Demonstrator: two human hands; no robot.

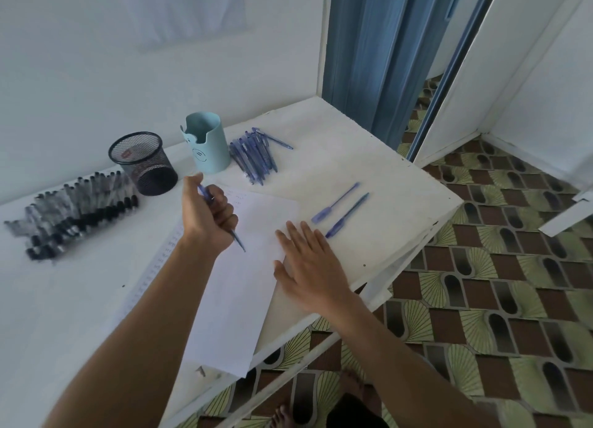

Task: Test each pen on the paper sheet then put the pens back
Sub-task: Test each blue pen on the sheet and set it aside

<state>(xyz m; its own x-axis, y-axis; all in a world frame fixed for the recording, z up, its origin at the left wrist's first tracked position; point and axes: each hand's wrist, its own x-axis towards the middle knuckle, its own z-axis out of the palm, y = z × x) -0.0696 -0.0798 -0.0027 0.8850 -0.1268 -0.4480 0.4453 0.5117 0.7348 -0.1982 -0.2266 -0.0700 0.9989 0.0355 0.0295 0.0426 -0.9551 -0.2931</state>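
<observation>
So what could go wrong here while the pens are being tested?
A corner of the paper sheet pokes past the table's front edge; if the right hand pressing it lifts, the sheet might slide off. Two loose blue pens lie near the table's right edge, close to that hand, and a nudge could roll them to the floor. The left hand grips its pen in a fist, which may make the test stroke clumsy.
</observation>
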